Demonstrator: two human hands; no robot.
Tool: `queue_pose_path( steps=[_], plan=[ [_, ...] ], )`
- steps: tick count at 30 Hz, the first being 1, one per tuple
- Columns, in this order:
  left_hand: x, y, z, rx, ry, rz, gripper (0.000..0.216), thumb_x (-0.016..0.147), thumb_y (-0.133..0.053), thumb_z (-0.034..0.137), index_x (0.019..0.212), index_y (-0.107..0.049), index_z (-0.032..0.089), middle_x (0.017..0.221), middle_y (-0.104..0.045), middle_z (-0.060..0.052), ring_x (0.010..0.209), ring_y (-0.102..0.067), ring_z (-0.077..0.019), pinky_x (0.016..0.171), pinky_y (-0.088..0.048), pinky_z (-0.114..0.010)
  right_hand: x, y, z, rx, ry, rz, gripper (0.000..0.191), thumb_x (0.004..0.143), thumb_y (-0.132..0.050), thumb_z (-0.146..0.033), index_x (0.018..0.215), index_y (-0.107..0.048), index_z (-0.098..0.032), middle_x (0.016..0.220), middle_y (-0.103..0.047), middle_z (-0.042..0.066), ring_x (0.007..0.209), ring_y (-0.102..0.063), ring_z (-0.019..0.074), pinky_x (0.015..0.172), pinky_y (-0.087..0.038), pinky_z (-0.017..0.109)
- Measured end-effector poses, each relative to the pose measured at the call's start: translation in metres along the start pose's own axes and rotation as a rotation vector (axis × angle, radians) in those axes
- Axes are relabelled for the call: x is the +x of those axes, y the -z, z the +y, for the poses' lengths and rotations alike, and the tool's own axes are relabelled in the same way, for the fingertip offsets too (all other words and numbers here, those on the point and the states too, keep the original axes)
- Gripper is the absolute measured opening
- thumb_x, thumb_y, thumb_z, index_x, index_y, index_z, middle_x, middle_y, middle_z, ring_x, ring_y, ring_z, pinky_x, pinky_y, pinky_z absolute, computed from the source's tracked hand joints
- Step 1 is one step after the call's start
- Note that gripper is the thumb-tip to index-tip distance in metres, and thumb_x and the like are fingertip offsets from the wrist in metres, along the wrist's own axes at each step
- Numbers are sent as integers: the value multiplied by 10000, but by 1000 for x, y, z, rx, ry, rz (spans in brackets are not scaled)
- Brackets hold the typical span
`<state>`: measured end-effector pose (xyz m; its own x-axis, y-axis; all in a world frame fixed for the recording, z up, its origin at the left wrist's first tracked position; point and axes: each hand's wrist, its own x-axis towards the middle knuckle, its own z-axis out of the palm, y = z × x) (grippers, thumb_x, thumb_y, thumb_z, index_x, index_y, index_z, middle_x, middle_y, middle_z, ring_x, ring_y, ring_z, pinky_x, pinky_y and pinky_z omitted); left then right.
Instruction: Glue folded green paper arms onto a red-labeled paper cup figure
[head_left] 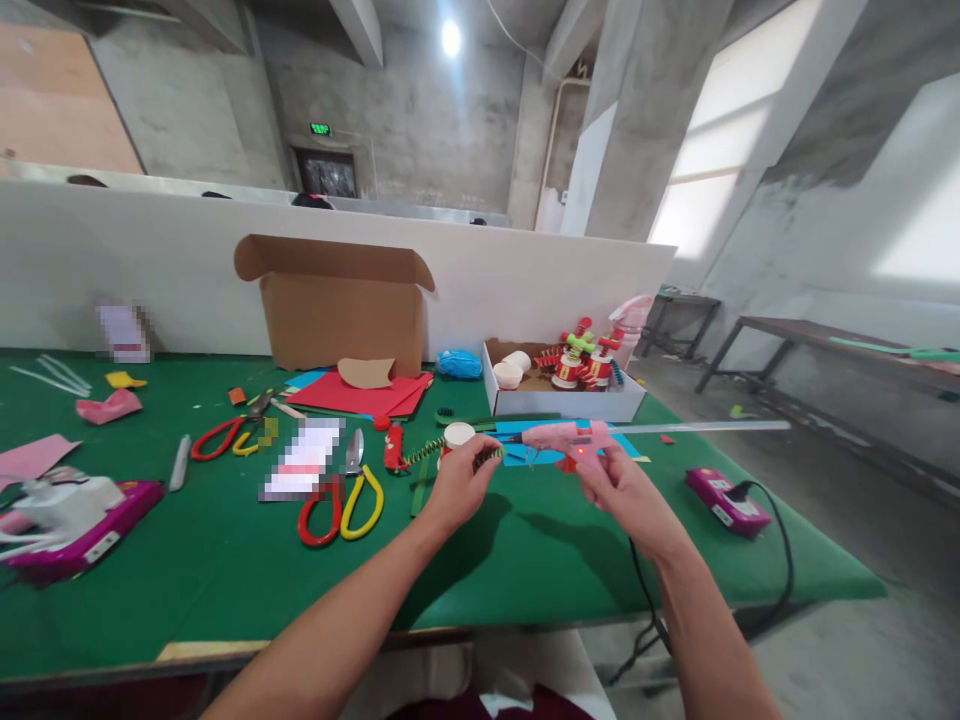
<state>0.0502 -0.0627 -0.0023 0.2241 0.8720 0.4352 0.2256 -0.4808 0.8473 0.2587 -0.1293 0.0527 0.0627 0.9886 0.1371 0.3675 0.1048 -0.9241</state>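
My right hand (628,498) is wrapped round the handle of a pink hot glue gun (559,437), its nozzle pointing left. A long clear glue stick (712,428) juts out of its back, and a small red light glows on its side. My left hand (457,488) pinches a dark green coiled strip (490,456) close to the nozzle. Partly hidden behind that hand stands a paper cup (459,434). Left of the cup, another green coil (424,454) runs to a red piece (394,447). Blue paper (517,453) lies beneath the glue gun.
Scissors with red and yellow handles (362,500) lie left of my left hand, and a second pair (217,438) lies farther left. Behind are red paper sheets (352,393) and a white box (566,403) of cup figures. A purple power strip (727,503) sits right, its cord trailing off the table.
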Motion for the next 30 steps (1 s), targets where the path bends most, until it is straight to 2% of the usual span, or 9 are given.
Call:
queue_pose_path(
  steps=[3,9,17,21,30],
  plan=[
    [1,1,0,-1,-5,6,173,838,-528,305,902,-636,187,821,-670,-25,732,-576,-154,692,-447,-257,3,-1,-2,-22,-5,8,630,714,-615,-618,1145,-542,-164,872,-693,64,540,-466,114,475,-370,246],
    [1,2,0,-16,-1,26,166,832,-536,294,902,-637,183,815,-669,-22,720,-578,-151,678,-441,-250,9,-2,0,-114,40,20,455,756,-595,-511,1041,-614,-157,840,-706,64,548,-483,128,506,-403,262],
    [2,3,1,-11,-13,23,161,824,-527,254,911,-641,180,803,-659,-17,711,-567,-148,664,-438,-245,7,5,-1,-229,98,12,365,803,-561,-488,944,-667,-169,803,-690,50,576,-523,145,511,-411,258],
    [2,4,0,-2,-10,32,163,814,-523,233,916,-638,177,813,-661,-17,712,-568,-145,671,-441,-244,7,4,-2,-219,126,-13,345,807,-568,-468,975,-654,-180,800,-712,50,572,-543,156,515,-422,267],
    [2,3,-3,-2,-6,44,150,812,-535,225,907,-642,180,806,-666,-8,707,-579,-139,668,-453,-237,8,3,-5,-292,156,-61,398,866,-491,-457,1111,-582,-156,854,-715,78,746,-640,224,649,-490,323]
  ],
)
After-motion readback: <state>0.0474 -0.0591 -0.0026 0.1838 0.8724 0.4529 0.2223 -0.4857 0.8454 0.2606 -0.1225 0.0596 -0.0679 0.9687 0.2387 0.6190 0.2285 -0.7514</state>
